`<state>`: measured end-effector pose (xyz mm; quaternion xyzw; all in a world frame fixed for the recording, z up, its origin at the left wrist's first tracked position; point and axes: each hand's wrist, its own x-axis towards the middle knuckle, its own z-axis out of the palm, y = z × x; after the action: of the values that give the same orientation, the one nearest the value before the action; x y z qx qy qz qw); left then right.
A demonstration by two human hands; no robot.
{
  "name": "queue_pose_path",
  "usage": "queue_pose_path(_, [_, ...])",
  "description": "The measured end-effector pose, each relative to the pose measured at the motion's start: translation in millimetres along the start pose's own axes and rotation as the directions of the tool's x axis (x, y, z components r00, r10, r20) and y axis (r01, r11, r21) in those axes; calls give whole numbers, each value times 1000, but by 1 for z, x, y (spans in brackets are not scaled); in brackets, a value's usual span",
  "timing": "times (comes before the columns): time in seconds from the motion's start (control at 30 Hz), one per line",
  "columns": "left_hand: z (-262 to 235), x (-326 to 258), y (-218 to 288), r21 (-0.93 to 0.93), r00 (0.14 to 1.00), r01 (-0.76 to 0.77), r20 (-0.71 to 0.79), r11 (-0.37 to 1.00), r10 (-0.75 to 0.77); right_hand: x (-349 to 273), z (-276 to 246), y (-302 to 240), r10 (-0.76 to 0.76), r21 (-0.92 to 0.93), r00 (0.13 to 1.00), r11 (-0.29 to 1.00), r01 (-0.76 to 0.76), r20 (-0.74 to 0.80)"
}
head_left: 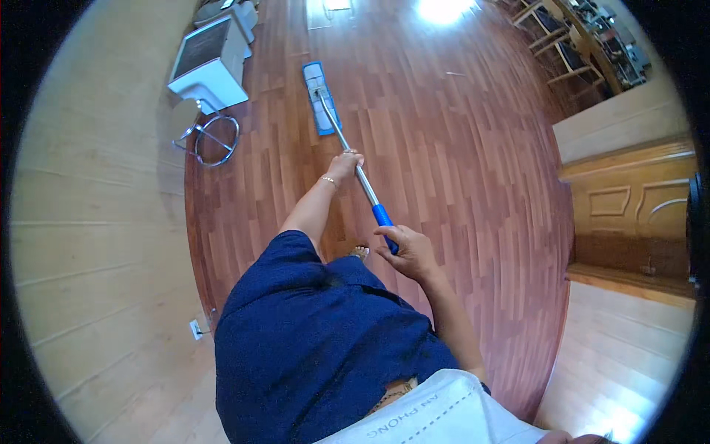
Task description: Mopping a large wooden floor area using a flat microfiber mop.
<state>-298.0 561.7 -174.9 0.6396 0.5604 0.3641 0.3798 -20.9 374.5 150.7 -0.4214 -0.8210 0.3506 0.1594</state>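
Observation:
A flat mop with a blue-edged, pale rectangular head [313, 74] lies on the wood-patterned floor ahead of me. Its silver pole [367, 186] slants back toward my body and ends in a blue grip [381, 215]. Partway up the pole, my left hand [345, 166] is wrapped around the metal with the arm stretched forward. My right hand [411, 253] is curled around the end of the blue grip, thumb and fingers on either side of it; part of the grip is hidden by the fingers.
Along the left wall stand a round stool with a chrome ring base [216, 140] and a white cabinet [211, 66]. Wooden chairs [577, 66] and a cluttered table [592, 37] are at the far right. A wooden door [629, 207] is on the right; a wall socket [196, 329] sits low left.

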Motion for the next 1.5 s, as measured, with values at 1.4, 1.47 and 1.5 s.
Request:
queue_pose_path(1.4, [-134, -269, 503, -370, 532, -821, -223, 434, 817, 62, 3, -55, -671, 277, 734, 729, 626, 108])
queue_pose_path(1.47, [-130, -275, 514, -160, 542, -839, -332, 520, 772, 81, 39, -25, -601, 272, 756, 796, 540, 258])
queue_pose_path(1.5, [-135, -276, 505, -55, 568, -808, -337, 586, 751, 90, 53, -4, -547, 276, 788, 833, 479, 284])
